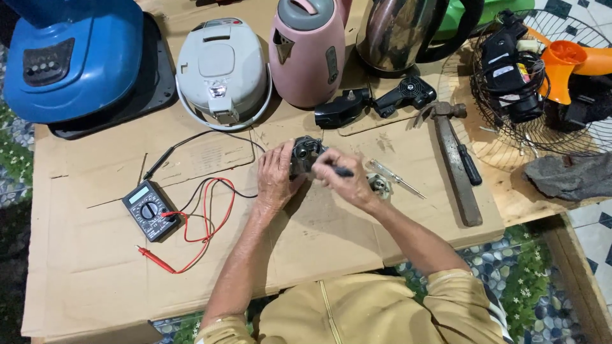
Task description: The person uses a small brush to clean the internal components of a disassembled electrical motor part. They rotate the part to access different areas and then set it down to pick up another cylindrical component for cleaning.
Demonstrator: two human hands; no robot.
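Fingers (280, 167) of the left hand (274, 181) are clamped round a small dark motor (305, 155) at the centre of the frame, while the right hand (347, 181) pinches a dark-handled tool (336, 169) against it.

Head view: the motor sits just above a cardboard sheet (95, 267) covering the table, held between both hands; the right fingers are closed on the tool's handle, its tip hidden behind the motor. Left of centre lies a multimeter (150, 218) with red and black leads. A clear-handled screwdriver (395, 179) and a hammer (454, 159) lie right of the hands. Along the top stand a blue appliance (73, 57), a white rice cooker (222, 70), a pink kettle (307, 54) and a steel kettle (398, 35); a wire fan guard (561, 137) fills the upper right.
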